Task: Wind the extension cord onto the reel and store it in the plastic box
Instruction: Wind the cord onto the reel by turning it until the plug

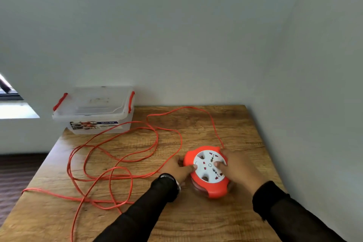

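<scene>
The label [94, 125] on the front wall of the plastic box [94, 112] reads "MULTI-BOX" in white on a blue band. Remaining print on that label is too small to read.

Both arms reach forward in black sleeves. The left hand [177, 168] sits low and curled, with one of its fingers [193, 167] stretched out to the right. There is a dark band on the left wrist. The right hand [238, 167] is a bit farther right, palm down, its fingers bent and pointing left toward the other hand.
</scene>
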The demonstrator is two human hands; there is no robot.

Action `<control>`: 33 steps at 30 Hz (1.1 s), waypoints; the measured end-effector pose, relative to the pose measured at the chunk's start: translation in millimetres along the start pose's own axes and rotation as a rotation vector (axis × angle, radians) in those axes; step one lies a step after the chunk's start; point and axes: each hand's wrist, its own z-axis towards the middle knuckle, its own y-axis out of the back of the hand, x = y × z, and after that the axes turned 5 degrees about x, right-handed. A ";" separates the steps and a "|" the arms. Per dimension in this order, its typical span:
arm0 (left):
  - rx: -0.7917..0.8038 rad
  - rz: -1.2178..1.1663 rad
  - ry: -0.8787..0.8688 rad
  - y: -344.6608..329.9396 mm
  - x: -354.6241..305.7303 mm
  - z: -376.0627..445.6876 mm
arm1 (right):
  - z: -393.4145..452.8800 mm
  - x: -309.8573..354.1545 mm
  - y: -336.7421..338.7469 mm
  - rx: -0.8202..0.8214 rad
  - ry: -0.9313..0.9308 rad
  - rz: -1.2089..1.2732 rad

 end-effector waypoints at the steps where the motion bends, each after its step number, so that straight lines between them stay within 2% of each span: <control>1: 0.033 -0.015 0.005 4.2 -1.9 -0.8 | -3.7 2.6 -3.3 -0.014 0.007 -0.028; 4: 0.070 -0.052 0.043 9.7 -4.9 -2.8 | -13.7 11.9 -7.7 -0.072 0.079 -0.235; 7: 0.100 -0.086 0.085 12.4 -8.8 -0.9 | -18.6 25.6 -7.8 -0.026 0.324 -0.382; 9: 0.119 -0.089 0.116 13.0 -13.5 -0.9 | -18.2 30.6 -2.8 0.010 0.422 -0.443; 18: 0.119 -0.104 0.143 11.9 -19.8 1.5 | -4.5 22.5 21.1 0.278 0.652 -0.566; 25: 0.148 -0.069 0.037 14.7 -13.4 6.3 | 8.8 24.4 15.8 0.332 0.699 -0.626; 27: 0.143 0.086 -0.062 16.5 -6.1 4.3 | 8.8 23.1 15.9 0.315 0.713 -0.625; 30: 0.194 0.645 -0.346 21.9 13.7 0.3 | 9.7 19.3 14.1 0.325 0.742 -0.630; 33: 0.260 0.893 -0.483 18.8 29.6 -4.2 | 11.9 18.7 17.6 0.352 0.781 -0.630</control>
